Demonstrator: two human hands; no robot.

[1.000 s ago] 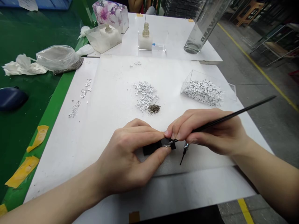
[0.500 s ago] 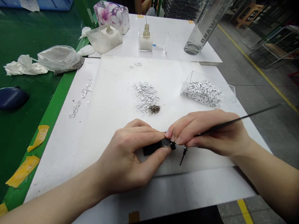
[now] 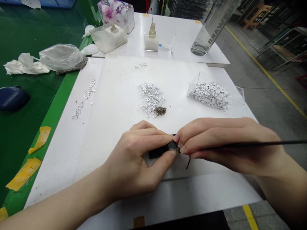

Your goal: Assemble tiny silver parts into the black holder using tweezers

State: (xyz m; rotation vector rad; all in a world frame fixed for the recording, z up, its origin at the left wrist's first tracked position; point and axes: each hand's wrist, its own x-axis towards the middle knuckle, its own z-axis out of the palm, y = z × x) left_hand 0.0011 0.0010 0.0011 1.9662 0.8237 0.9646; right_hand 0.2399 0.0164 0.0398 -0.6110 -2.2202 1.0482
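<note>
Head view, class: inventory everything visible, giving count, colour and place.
black block: one, black, front centre
slim tool: one, black, front right
thin rod: one, dark, front centre
white pieces: many, white, centre
brown granules: many, brown, centre
clear box: one, transparent, right
sheet: one, white, centre
bottle: one, yellowish, back
tall glass: one, clear, back right
floral box: one, white-purple, back left
open container: one, translucent, back left
plastic bag: one, clear, left
crumpled tissue: one clump, white, far left
tape strips: three, yellow, left edge
left hand: one, bare, on block
right hand: one, bare, holding slim tool
</note>
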